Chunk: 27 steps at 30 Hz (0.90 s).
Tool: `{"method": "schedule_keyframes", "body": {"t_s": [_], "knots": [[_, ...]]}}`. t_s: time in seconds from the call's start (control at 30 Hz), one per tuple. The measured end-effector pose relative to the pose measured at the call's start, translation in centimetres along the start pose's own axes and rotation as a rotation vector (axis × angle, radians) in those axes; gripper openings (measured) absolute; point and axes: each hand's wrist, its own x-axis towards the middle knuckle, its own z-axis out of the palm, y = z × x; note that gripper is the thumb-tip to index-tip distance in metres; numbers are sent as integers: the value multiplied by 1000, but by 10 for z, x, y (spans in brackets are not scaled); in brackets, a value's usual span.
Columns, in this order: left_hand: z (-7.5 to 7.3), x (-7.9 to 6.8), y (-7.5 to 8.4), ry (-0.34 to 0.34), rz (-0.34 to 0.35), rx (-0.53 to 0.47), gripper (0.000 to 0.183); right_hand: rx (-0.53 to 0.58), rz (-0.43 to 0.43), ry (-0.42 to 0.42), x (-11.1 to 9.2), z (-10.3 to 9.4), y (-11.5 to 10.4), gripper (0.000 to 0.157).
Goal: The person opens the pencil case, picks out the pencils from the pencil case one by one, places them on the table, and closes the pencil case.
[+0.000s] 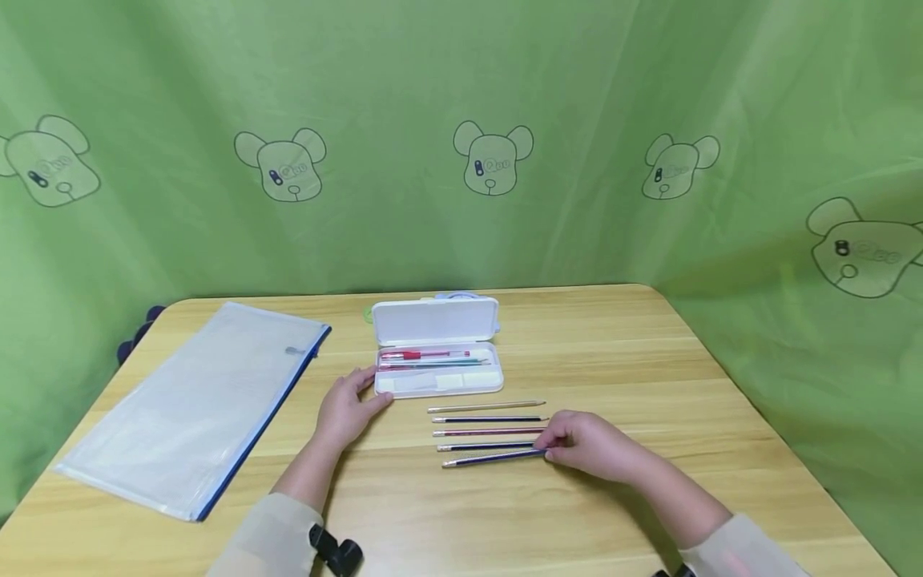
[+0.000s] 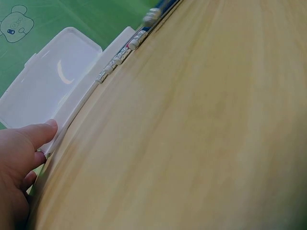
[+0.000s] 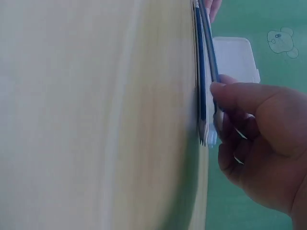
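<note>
Green mouse-print curtain [image 1: 397, 232] backs a wooden table [image 1: 505, 521]; left hand [image 1: 346, 411] grips a white pencil case [image 1: 436, 322], right hand [image 1: 593, 447] pinches a dark-blue pencil [image 1: 493, 458].

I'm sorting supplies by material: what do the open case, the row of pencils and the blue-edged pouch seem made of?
Case: probably rigid plastic, smooth white, with a glossy highlight inside its lid.
Pencils: likely painted wood; their sharpened ends look pale and unpainted.
Pouch: perhaps flexible plastic, whitish with a faint sheen; exact type unclear.
</note>
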Motion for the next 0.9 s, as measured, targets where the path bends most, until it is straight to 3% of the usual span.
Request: {"method": "schedule_keyframes", "body": {"t_s": [0.3, 0.9], "knots": [[0, 0, -1, -2, -2, 7, 62, -74, 5, 3, 1, 4, 1, 13], [2, 1, -3, 15, 13, 12, 61, -26, 27, 25, 5, 1, -3, 15]]}}
